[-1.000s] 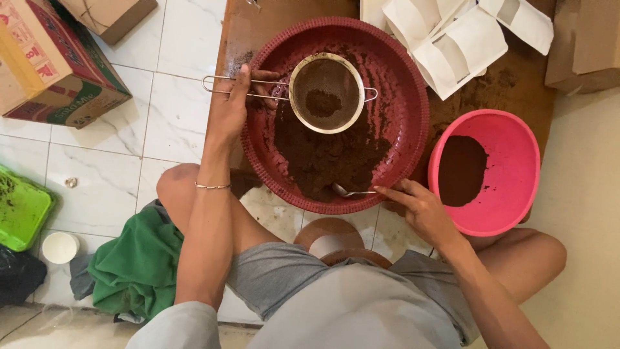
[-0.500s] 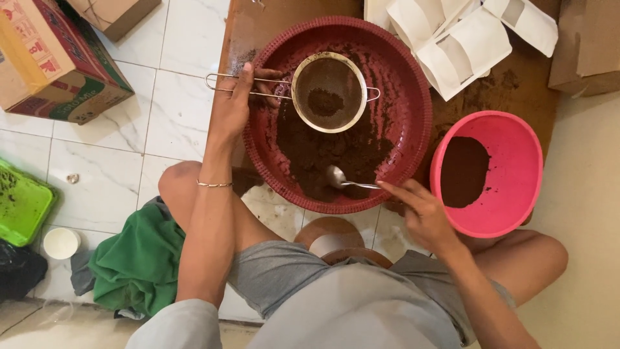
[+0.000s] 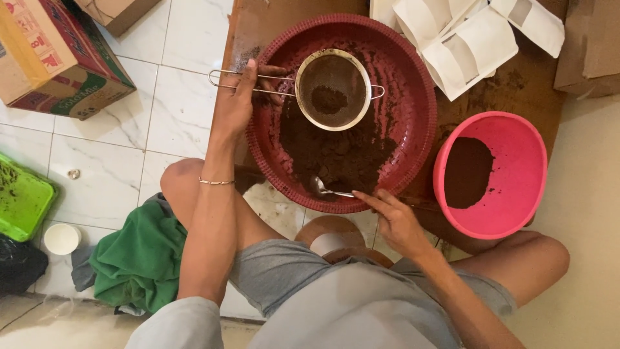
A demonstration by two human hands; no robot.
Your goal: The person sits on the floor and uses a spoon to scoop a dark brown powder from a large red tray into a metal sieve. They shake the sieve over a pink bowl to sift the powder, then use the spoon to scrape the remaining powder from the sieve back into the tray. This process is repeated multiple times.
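Note:
My left hand (image 3: 240, 103) grips the wire handle of a round metal sieve (image 3: 333, 90), holding it over a large dark red basin (image 3: 413, 97). A small clump of brown powder lies in the sieve's mesh. More brown powder (image 3: 332, 155) is heaped in the basin below it. My right hand (image 3: 395, 220) holds a metal spoon (image 3: 323, 189) by its handle, the bowl resting in the powder at the basin's near rim.
A pink bowl (image 3: 516, 148) with brown powder sits right of the basin. White pouches (image 3: 465, 29) lie at the back on a brown board. Cardboard boxes (image 3: 51, 58), a green tray (image 3: 22, 200), a white cup (image 3: 62, 238) and a green cloth (image 3: 139, 258) are at the left.
The spoon swung from the basin's near rim up into the powder, then came back to the near rim. The sieve has stayed over the basin.

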